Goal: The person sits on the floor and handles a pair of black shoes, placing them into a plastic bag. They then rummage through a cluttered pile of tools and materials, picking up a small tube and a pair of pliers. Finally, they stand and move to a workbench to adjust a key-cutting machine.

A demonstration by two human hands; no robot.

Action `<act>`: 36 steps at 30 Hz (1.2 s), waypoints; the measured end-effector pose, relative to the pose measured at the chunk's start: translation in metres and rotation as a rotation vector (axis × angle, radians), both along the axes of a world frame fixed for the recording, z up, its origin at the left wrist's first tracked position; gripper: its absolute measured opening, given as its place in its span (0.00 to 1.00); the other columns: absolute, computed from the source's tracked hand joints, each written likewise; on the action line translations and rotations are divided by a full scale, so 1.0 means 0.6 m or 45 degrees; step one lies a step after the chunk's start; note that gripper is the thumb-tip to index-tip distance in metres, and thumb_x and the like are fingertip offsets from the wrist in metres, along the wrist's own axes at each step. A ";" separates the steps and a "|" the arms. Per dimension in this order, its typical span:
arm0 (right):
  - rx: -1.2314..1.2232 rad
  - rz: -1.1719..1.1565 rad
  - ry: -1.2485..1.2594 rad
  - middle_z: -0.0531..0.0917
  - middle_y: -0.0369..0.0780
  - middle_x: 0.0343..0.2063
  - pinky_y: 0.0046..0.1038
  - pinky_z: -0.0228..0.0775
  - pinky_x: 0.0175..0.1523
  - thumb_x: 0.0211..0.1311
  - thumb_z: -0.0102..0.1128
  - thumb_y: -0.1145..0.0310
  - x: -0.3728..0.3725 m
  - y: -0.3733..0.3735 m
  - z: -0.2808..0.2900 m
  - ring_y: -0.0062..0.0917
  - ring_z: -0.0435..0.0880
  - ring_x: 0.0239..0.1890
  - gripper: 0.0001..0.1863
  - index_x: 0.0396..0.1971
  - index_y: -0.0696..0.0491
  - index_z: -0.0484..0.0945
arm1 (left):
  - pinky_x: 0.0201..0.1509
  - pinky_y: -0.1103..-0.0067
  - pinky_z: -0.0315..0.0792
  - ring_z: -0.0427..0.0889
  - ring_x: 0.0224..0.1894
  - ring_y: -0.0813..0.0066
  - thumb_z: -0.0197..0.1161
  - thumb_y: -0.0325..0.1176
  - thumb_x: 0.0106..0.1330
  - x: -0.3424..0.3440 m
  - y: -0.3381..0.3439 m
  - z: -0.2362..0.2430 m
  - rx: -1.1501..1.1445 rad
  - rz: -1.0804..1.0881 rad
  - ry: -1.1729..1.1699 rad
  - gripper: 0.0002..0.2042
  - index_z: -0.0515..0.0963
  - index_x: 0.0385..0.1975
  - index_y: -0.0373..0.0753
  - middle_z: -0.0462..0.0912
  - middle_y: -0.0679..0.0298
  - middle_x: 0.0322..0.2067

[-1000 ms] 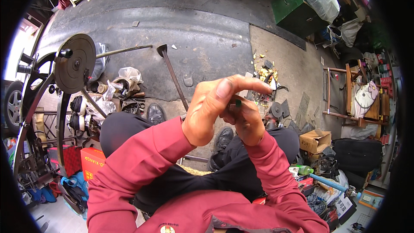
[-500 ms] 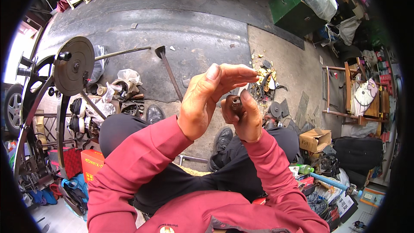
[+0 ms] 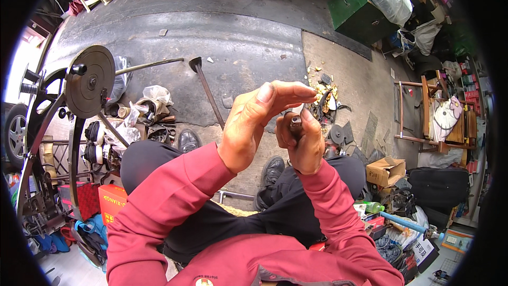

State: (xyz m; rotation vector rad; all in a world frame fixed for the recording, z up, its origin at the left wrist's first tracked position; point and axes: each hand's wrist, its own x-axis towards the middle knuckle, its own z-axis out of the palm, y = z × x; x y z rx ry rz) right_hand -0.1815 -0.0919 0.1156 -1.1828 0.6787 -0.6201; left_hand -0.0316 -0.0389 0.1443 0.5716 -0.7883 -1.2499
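My left hand (image 3: 244, 124) is raised in front of me. Its fingers stretch out together and curve to the right, with the palm side facing my right hand (image 3: 306, 140), and it holds nothing I can see. Just below those fingertips, the right hand is closed around a small cylindrical thing (image 3: 296, 121) whose round, brownish end sticks up. Most of that thing is hidden in the fist, so its kind is unclear. A pale patch (image 3: 298, 109) shows between the thumb and the left fingers. The hands are close together, over the gap between my knees.
To the left stands a black machine with a round wheel (image 3: 91, 82). A long-handled tool (image 3: 209, 92) lies on the floor ahead. Scraps (image 3: 325, 98) are heaped beyond my right hand. A cardboard box (image 3: 385, 171), a wooden chair (image 3: 426, 106) and a green cabinet (image 3: 357, 10) are on the right.
My right hand has turned slightly and shifted a little to the right, with the small thing still in it. The left hand keeps nearly the same curved pose.
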 end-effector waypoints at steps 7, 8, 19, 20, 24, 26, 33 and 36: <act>0.130 0.071 -0.043 0.62 0.31 0.16 0.23 0.47 0.27 0.73 0.33 0.36 0.000 -0.001 -0.007 0.17 0.58 0.20 0.33 0.21 0.50 0.66 | 0.70 0.67 0.65 0.77 0.63 0.60 0.40 0.56 0.79 0.001 -0.001 -0.001 -0.011 0.006 -0.031 0.33 0.75 0.58 0.27 0.80 0.49 0.56; 0.230 0.071 -0.094 0.63 0.31 0.17 0.23 0.48 0.27 0.73 0.33 0.35 0.001 -0.001 -0.008 0.17 0.59 0.21 0.33 0.24 0.51 0.68 | 0.69 0.68 0.66 0.76 0.64 0.61 0.41 0.56 0.79 0.001 0.000 0.000 0.001 0.016 -0.038 0.33 0.74 0.59 0.27 0.80 0.49 0.57; 0.579 0.136 -0.261 0.71 0.33 0.29 0.25 0.62 0.32 0.72 0.36 0.48 0.007 -0.007 0.011 0.20 0.70 0.28 0.34 0.65 0.61 0.66 | 0.74 0.66 0.57 0.71 0.69 0.59 0.38 0.56 0.78 0.019 -0.013 -0.005 0.206 0.235 -0.049 0.33 0.69 0.66 0.33 0.75 0.51 0.63; 0.599 0.092 -0.249 0.71 0.33 0.29 0.24 0.62 0.31 0.72 0.36 0.49 0.006 -0.008 0.011 0.19 0.69 0.27 0.34 0.65 0.61 0.66 | 0.73 0.67 0.58 0.71 0.68 0.59 0.40 0.56 0.77 0.020 -0.013 -0.006 0.238 0.234 -0.035 0.32 0.70 0.65 0.33 0.76 0.51 0.62; 0.678 0.033 -0.285 0.69 0.31 0.26 0.21 0.58 0.28 0.72 0.37 0.52 -0.001 -0.021 0.009 0.15 0.65 0.23 0.33 0.65 0.62 0.66 | 0.71 0.70 0.59 0.74 0.66 0.64 0.42 0.54 0.78 0.023 -0.015 -0.016 0.298 0.216 -0.030 0.29 0.73 0.63 0.35 0.77 0.57 0.62; 0.737 -0.018 -0.221 0.65 0.28 0.23 0.17 0.52 0.24 0.74 0.38 0.54 -0.006 -0.028 0.006 0.11 0.59 0.19 0.31 0.66 0.60 0.67 | 0.70 0.70 0.60 0.74 0.66 0.65 0.43 0.54 0.78 0.024 -0.017 -0.022 0.325 0.204 -0.044 0.29 0.74 0.63 0.36 0.77 0.57 0.62; 0.636 0.050 -0.264 0.64 0.27 0.20 0.16 0.50 0.22 0.77 0.37 0.50 -0.015 -0.031 -0.001 0.11 0.56 0.17 0.30 0.70 0.54 0.64 | 0.66 0.70 0.64 0.76 0.63 0.69 0.46 0.51 0.78 0.025 -0.017 -0.033 0.430 0.176 -0.150 0.26 0.76 0.61 0.37 0.79 0.59 0.60; 0.700 0.040 -0.300 0.68 0.30 0.23 0.17 0.52 0.23 0.77 0.37 0.45 -0.013 -0.032 -0.005 0.12 0.61 0.20 0.31 0.67 0.51 0.67 | 0.63 0.71 0.65 0.76 0.61 0.72 0.49 0.50 0.78 0.024 -0.017 -0.036 0.509 0.132 -0.244 0.23 0.77 0.59 0.39 0.81 0.62 0.55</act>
